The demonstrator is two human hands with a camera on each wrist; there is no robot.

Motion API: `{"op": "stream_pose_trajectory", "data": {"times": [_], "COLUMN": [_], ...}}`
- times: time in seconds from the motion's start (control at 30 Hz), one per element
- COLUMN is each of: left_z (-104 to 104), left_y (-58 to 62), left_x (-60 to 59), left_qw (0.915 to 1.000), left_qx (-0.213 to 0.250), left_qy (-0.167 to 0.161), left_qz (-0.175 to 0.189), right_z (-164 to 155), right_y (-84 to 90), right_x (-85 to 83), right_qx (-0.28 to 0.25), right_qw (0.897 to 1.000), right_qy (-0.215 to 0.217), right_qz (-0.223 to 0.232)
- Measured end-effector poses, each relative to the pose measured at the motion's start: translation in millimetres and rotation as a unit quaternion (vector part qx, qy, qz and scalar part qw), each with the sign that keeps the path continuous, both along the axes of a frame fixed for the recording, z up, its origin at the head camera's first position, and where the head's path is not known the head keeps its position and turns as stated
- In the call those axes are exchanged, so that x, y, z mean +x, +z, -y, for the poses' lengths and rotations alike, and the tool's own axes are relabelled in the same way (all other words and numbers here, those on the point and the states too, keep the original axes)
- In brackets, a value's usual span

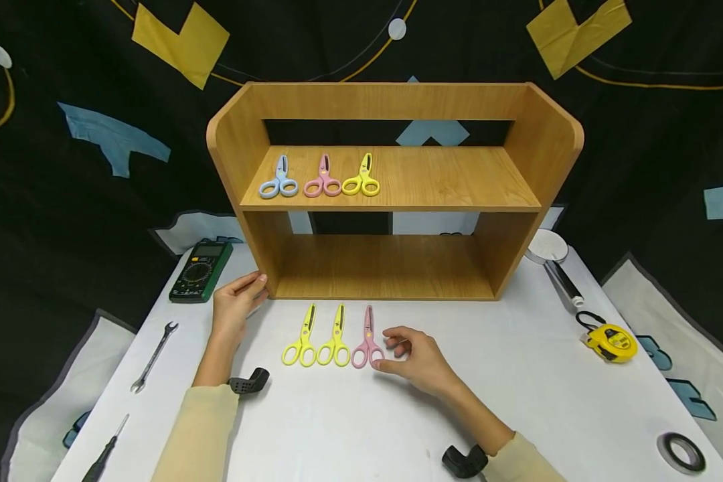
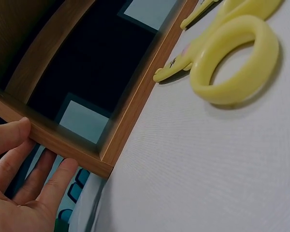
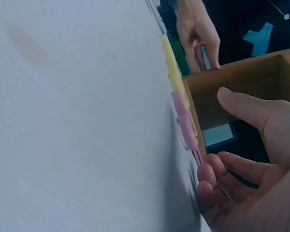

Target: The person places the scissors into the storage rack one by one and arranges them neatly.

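A wooden two-tier shelf stands on the table; my left hand rests its fingertips on the lower left side panel, thumb at the front edge. In front of the shelf lie two yellow scissors and, to their right, a pair of pink scissors. My right hand is beside the pink scissors, thumb tip right at the handle loop and the other fingers loosely bent. On the upper tier, blue scissors, pink scissors and yellow scissors lie in a row, blades pointing back.
Left on the table are a multimeter, a wrench and a screwdriver. At the right lie a magnifying glass, a yellow tape measure and a roll of black tape. A dark cloth hangs behind.
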State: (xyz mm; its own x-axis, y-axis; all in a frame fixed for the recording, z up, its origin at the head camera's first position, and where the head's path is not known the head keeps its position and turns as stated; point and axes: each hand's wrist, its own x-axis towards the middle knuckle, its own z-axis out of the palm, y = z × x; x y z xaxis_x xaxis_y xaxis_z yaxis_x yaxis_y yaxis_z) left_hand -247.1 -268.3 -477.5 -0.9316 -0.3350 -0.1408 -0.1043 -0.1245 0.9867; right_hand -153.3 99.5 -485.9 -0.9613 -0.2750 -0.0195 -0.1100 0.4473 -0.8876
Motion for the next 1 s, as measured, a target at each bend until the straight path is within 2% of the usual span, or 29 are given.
{"op": "stream_pose_trajectory", "data": {"times": [0.23, 0.47, 0.6, 0.7, 0.83, 1.0], "left_z": [-2, -1, -1, -1, -1, -2], "left_y": [0.2, 1.9, 1.1, -0.4, -1.4, 0.1], "left_x": [-0.5, 2.4, 1.9, 1.9, 2.1, 0.7], "left_qw": [1.0, 1.0, 0.9999, 0.9998, 0.9998, 0.9998], "left_qx": [-0.008, -0.008, -0.005, -0.012, -0.018, -0.019], "left_qy": [0.0, -0.001, -0.005, -0.004, -0.003, -0.006], "left_qz": [0.004, -0.005, -0.015, -0.012, -0.001, -0.001], "right_z": [6, 16, 18, 16, 8, -9], "right_y": [-7.3, -12.9, -11.3, -7.6, 1.8, 27.2], "right_x": [1.5, 2.2, 1.3, -0.1, -1.2, 1.9], "right_qx": [0.018, 0.084, 0.097, 0.074, 0.019, -0.041], "right_qw": [1.0, 0.995, 0.993, 0.996, 1.0, 0.997], "right_qy": [-0.009, -0.013, -0.02, -0.019, -0.017, -0.017], "right_qz": [-0.012, -0.045, -0.057, -0.046, 0.0, 0.067]}}
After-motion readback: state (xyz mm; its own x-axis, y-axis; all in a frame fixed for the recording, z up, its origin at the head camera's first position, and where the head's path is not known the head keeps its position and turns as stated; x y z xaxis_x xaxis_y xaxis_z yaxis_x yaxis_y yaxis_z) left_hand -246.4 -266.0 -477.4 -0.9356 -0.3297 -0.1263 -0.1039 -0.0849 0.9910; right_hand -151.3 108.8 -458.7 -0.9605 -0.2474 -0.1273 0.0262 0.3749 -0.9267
